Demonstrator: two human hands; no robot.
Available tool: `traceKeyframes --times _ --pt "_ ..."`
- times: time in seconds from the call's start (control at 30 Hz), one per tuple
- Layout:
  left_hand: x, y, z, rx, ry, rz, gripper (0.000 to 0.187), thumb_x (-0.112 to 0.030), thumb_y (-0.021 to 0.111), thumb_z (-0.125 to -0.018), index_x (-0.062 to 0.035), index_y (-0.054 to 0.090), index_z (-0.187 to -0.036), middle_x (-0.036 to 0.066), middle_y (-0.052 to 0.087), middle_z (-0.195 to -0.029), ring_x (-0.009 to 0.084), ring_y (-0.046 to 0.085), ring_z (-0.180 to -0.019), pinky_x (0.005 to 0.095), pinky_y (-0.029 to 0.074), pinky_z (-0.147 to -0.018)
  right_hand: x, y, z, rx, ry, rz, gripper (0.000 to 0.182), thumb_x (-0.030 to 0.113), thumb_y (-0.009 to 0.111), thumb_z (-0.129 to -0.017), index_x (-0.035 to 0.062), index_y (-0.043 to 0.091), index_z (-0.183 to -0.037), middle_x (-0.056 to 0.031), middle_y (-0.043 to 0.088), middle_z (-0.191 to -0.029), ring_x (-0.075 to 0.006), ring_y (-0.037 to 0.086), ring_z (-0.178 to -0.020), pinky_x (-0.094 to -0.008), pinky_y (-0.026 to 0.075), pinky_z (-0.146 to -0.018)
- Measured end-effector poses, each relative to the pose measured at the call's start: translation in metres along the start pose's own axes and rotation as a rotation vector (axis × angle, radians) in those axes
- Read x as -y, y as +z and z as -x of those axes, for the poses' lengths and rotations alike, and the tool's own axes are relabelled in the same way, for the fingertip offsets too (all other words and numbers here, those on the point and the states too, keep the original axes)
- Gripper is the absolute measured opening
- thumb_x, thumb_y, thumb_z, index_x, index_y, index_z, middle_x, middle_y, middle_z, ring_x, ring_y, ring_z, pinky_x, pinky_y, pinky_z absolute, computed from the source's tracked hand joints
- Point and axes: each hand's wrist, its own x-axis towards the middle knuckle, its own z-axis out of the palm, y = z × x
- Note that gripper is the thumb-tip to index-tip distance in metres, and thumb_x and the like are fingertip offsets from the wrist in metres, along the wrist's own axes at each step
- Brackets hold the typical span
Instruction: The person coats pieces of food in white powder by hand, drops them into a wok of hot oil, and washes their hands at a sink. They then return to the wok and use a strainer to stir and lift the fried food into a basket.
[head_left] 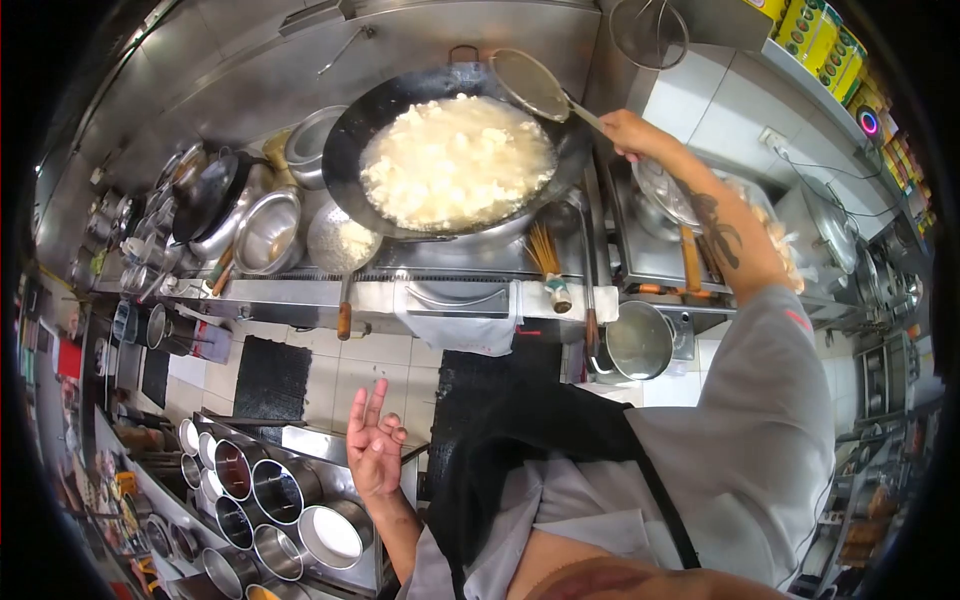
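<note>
Black wok (345, 150) of pale lumps (450, 165) in cloudy liquid (535, 145), right grip (625, 135) closed on strainer (530, 85), left grip (376, 440) half-open, empty.

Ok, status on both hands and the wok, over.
Right hand gripping mesh strainer. Left hand raised, empty. Wok holding pale pieces in cloudy liquid; strainer blocks view of its far-right rim.

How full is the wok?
Partly full: the wok holds pale pieces in cloudy liquid, with bare dark wall visible around them.
</note>
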Motion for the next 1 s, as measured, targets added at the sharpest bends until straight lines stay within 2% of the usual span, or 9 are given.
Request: traceKeyframes --times 0.03,0.23,0.43,0.53,0.63,0.73,0.77,0.8,1.0 --pt "0.0 -0.001 0.0 0.0 0.003 -0.001 0.08 -0.004 0.066 -0.075 -0.0015 0.025 -0.143 0.025 0.025 -0.146 0.0195 0.056 -0.094 0.0288 0.051 -0.077 -0.005 0.0 -0.004 -0.014 0.021 -0.016 0.021 0.016 0.039 -0.09 0.005 0.056 -0.095 -0.0049 0.051 -0.055 -0.0145 0.047 -0.035 -0.0316 0.034 -0.033" --pt "0.0 0.001 0.001 -0.014 0.018 -0.02 0.079 -0.004 0.066 -0.076 -0.0015 0.026 -0.143 0.026 0.025 -0.146 0.0191 0.056 -0.092 0.0279 0.051 -0.077 -0.034 0.006 -0.03 0.099 0.285 -0.186 0.019 0.016 0.04 -0.092 0.0027 0.052 -0.099 -0.0047 0.055 -0.056 -0.0133 0.051 -0.038 -0.0271 0.037 -0.033" --pt "-0.005 0.004 0.017 -0.096 0.082 -0.067 0.079 -0.005 0.067 -0.076 -0.0015 0.026 -0.143 0.025 0.025 -0.147 0.0181 0.056 -0.092 0.0278 0.05 -0.077 -0.09 0.025 -0.07 0.609 0.343 -0.716 0.013 0.018 0.043 -0.093 0.0052 0.047 -0.096 -0.0006 0.052 -0.064 -0.0082 0.044 -0.042 -0.0226 0.036 -0.034" --pt "-0.001 0.009 0.031 -0.155 0.107 -0.086 0.08 -0.006 0.068 -0.076 -0.0014 0.025 -0.143 0.026 0.025 -0.146 0.0179 0.056 -0.092 0.0276 0.05 -0.076 -0.042 0.072 -0.049 0.471 0.366 -0.937 0.017 0.017 0.039 -0.094 0.0056 0.046 -0.082 0.0021 0.048 -0.061 -0.0071 0.041 -0.042 -0.0198 0.032 -0.033" --pt "-0.005 0.012 0.039 -0.184 0.151 -0.101 0.08 -0.007 0.068 -0.075 -0.0012 0.025 -0.143 0.026 0.026 -0.146 0.018 0.056 -0.091 0.0275 0.05 -0.075 -0.036 0.083 -0.081 0.653 0.458 -0.898 0.02 0.016 0.037 -0.094 0.0058 0.044 -0.078 0.0006 0.048 -0.061 -0.0073 0.041 -0.041 -0.0204 0.029 -0.031" --pt "-0.002 0.02 0.034 -0.211 0.147 -0.106 0.083 -0.009 0.069 -0.075 -0.0011 0.023 -0.144 0.026 0.025 -0.146 0.0175 0.056 -0.09 0.0272 0.049 -0.075 -0.081 0.13 -0.151 1.014 0.212 -1.205 0.018 0.013 0.038 -0.093 0.0051 0.044 -0.079 -0.0025 0.051 -0.065 -0.0078 0.043 -0.045 -0.0214 0.03 -0.033" --pt "-0.001 0.025 0.029 -0.207 0.141 -0.12 0.085 -0.01 0.07 -0.076 -0.0013 0.022 -0.144 0.026 0.024 -0.147 0.0165 0.055 -0.091 0.0266 0.05 -0.075 -0.049 0.141 -0.128 0.659 0.327 -1.229 0.016 0.011 0.04 -0.093 0.0046 0.045 -0.079 -0.0047 0.05 -0.067 -0.0083 0.044 -0.049 -0.0222 0.033 -0.037" --pt "-0.001 0.027 0.027 -0.201 0.134 -0.135 0.086 -0.011 0.071 -0.076 -0.0015 0.02 -0.145 0.027 0.022 -0.147 0.0156 0.055 -0.092 0.026 0.051 -0.074 -0.051 0.161 -0.134 0.574 0.196 -1.311 0.015 0.011 0.042 -0.092 0.0043 0.044 -0.079 -0.0051 0.049 -0.067 -0.0087 0.045 -0.052 -0.0228 0.035 -0.04" --pt "0.008 0.017 0.026 -0.153 0.154 -0.074 0.089 -0.01 0.071 -0.075 -0.0012 0.018 -0.145 0.027 0.02 -0.147 0.0157 0.055 -0.092 0.0259 0.051 -0.075 -0.077 0.128 -0.102 0.651 0.126 -1.639 0.013 0.012 0.039 -0.095 0.005 0.044 -0.085 -0.0021 0.048 -0.067 -0.0075 0.045 -0.05 -0.0222 0.033 -0.038"
